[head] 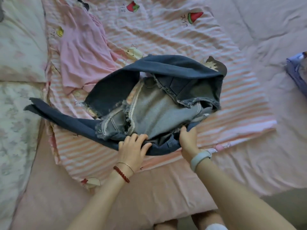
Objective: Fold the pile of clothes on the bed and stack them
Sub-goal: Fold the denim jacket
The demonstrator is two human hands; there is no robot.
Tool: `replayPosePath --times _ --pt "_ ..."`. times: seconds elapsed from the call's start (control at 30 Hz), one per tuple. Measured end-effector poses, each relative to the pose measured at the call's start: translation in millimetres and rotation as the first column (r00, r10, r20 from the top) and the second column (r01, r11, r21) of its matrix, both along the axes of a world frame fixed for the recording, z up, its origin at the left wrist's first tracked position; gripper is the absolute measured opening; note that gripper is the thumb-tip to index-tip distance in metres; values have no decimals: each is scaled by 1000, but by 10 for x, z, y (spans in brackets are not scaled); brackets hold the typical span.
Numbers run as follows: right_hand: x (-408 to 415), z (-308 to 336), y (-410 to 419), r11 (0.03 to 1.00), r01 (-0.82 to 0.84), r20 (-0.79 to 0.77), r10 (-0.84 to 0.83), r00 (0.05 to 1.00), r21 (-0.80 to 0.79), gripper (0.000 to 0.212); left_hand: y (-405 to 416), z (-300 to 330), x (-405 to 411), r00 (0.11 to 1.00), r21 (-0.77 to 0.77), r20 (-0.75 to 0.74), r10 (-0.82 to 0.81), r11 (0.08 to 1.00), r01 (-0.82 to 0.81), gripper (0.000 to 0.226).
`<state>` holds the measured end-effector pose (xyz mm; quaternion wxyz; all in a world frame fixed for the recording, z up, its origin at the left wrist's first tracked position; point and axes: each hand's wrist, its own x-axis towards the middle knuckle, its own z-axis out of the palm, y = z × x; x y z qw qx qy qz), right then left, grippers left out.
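Observation:
A pair of dark blue jeans [166,67] with frayed hems lies crumpled in the middle of the bed, one leg curved over the top and another trailing to the left. A lighter grey-blue denim piece [157,112] lies bunched inside them. My left hand [132,147] grips the near edge of the dark jeans, thumb and fingers curled into the fabric. My right hand [188,138] pinches the same edge a little to the right. A pink garment [83,50] lies spread at the upper left.
A pink-and-white striped blanket [166,30] with fruit and cartoon prints covers the bed under the clothes. A floral pillow [18,52] sits at the left. A folded blue-purple item [297,70] lies at the right edge. Pink sheet [265,146] surrounds the blanket.

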<state>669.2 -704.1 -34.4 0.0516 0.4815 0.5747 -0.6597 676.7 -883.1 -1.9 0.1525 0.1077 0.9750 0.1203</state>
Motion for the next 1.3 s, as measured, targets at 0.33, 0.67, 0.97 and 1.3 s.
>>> replayPosePath --times 0.33,0.67,0.97,1.3 --pt "702 657 2638 542 -513 265 471 841 665 16 1501 329 390 952 415 136 -275 888 197 22" --pt "875 160 3239 395 -459 312 383 870 796 39 2693 245 -1153 901 -18 -109 -420 907 420 45" --pt "894 -320 3614 478 -589 271 578 770 651 33 3431 -260 -2017 827 -385 133 -546 741 551 57" --pt "937 108 3631 580 -518 163 553 817 629 14 2831 585 -1735 800 -18 163 -578 809 588 21"
